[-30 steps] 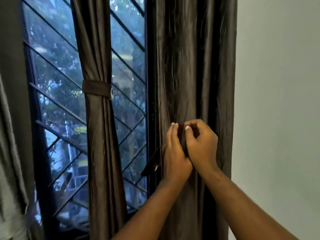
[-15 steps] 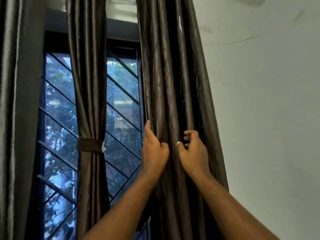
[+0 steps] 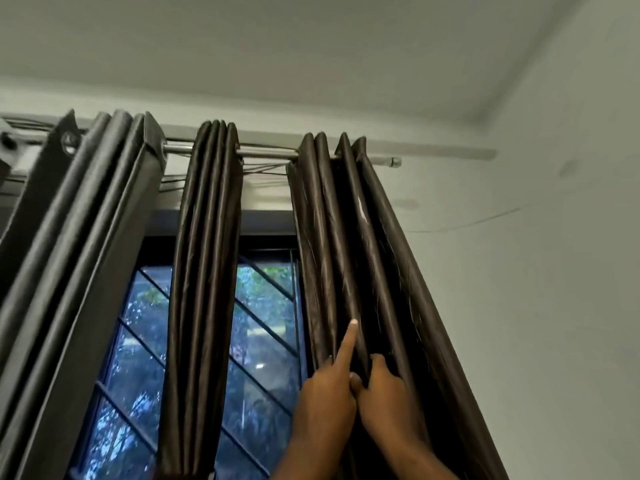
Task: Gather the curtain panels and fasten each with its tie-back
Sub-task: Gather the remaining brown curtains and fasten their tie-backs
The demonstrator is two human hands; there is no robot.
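Dark brown curtain panels hang in pleats from a metal rod (image 3: 266,153). Both my hands are on the right panel (image 3: 388,271), low in the view. My left hand (image 3: 325,400) has its index finger stretched straight up along one pleat, with thumb and other fingers curled on the fabric. Beside it and touching it, my right hand (image 3: 388,396) grips the neighbouring fold with curled fingers. The middle panel (image 3: 207,271) hangs gathered into a narrow bundle. No tie-back shows in this view.
A wider grey-brown left panel (image 3: 86,237) hangs at the left. Behind the curtains is a window (image 3: 266,323) with diagonal bars. A pale wall (image 3: 536,306) stands close on the right, and the ceiling is above.
The view has tilted up from waist height to the rod, so the middle panel's tie-back has left the frame. Both hands moved up the right panel, and my left index finger now points upward.
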